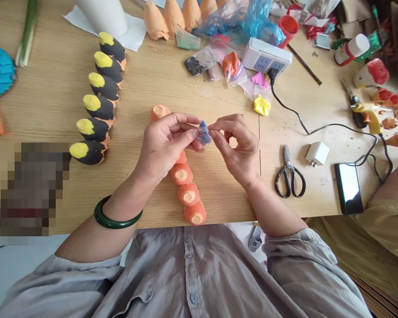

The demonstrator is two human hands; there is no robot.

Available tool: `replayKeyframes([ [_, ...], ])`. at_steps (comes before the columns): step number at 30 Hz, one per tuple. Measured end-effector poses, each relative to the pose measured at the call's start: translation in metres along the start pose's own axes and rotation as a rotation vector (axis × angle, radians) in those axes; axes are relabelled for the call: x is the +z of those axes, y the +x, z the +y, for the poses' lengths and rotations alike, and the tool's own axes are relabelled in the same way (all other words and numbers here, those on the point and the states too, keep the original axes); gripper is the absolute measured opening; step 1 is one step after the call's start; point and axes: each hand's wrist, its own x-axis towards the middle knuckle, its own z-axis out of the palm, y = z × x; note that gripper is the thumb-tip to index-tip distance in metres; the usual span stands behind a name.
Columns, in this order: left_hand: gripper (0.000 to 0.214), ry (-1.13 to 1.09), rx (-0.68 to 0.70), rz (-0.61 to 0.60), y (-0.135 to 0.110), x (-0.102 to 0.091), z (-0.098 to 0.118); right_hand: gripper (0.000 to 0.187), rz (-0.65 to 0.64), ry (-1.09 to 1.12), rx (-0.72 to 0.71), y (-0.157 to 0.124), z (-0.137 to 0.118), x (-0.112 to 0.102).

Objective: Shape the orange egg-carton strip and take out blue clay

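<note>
A small clear plastic bag with blue clay (204,134) is held up over the table. My left hand (162,145) is closed on it, thumb and fingers pinching its left side. At its right edge, the thumb and forefinger of my right hand (237,145) are pinched together on the plastic. Below both hands lies a strip of orange-coated egg-carton cones (189,194) with bare tips. My left hand and wrist hide part of that strip.
Black cones with yellow tips (101,108) stand in a row at left. Bagged clay (234,66) and a power strip (267,57) lie at the back. Scissors (288,172), a white adapter (317,153), a phone (349,187) and a glue gun (371,115) are at right, beside another person's arm.
</note>
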Motion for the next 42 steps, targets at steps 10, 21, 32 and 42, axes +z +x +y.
replayKeyframes([
  [10,0.031,0.078,0.024,-0.04,-0.001,-0.002,-0.001,0.019,0.09,0.097,0.124,-0.002,0.01,0.005],
  [21,0.032,0.179,0.091,-0.093,-0.006,-0.002,-0.001,0.011,-0.023,0.048,-0.01,0.0,0.006,0.001],
  [32,0.033,0.101,0.07,0.011,-0.005,0.001,-0.004,0.012,-0.018,-0.1,-0.072,0.0,0.002,0.0],
  [42,0.03,0.125,0.038,0.022,-0.006,0.003,0.0,0.014,0.1,-0.04,0.069,0.0,-0.002,0.001],
])
